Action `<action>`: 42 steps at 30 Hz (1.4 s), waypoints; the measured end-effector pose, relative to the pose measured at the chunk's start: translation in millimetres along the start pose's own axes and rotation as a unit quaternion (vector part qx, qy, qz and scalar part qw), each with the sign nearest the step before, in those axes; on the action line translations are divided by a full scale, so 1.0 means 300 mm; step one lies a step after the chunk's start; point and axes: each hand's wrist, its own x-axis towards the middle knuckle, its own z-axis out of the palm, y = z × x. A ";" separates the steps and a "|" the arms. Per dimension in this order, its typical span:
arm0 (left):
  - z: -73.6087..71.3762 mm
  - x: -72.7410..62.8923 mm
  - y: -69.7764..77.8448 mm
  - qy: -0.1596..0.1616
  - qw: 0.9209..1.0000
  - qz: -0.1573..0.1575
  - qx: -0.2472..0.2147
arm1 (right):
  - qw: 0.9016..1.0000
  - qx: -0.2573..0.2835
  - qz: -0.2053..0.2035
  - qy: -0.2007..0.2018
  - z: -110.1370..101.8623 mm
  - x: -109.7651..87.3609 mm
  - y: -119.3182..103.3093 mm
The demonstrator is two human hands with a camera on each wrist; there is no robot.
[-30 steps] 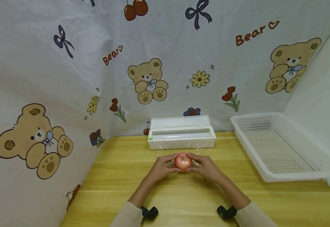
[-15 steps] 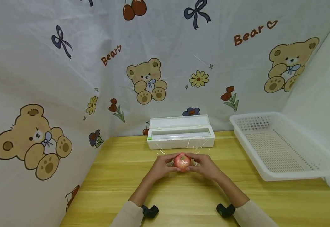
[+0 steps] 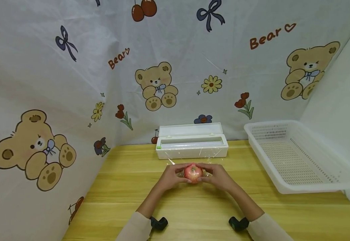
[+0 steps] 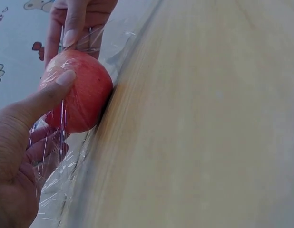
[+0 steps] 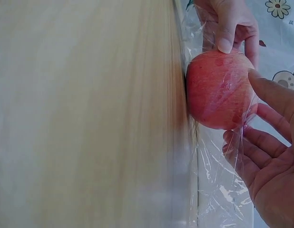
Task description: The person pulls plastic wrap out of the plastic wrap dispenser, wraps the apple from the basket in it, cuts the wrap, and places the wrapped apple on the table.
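One film-covered apple (image 3: 193, 174) in left grip (image 3: 169, 177) and right grip (image 3: 219, 178)

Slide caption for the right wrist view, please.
Left hand and right hand hold a red apple under clear film on a wooden table.

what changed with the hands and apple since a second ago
Nothing visibly changed beyond a slight shift of the head view; nothing was taken hold of or let go. The left hand and right hand still hold the apple under clear film, with the open white box behind and white basket at right.
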 end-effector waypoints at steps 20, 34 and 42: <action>-0.002 -0.007 -0.001 -0.025 0.997 -0.025 -0.062 | 1.000 0.014 0.015 0.004 0.009 -0.002 -0.001; -0.006 0.008 -0.009 -0.036 0.998 -0.015 -0.058 | 1.000 0.012 0.010 0.011 0.002 0.004 0.000; 0.000 0.012 -0.012 -0.028 0.999 -0.006 -0.043 | 1.000 0.013 0.014 0.011 0.001 -0.001 -0.001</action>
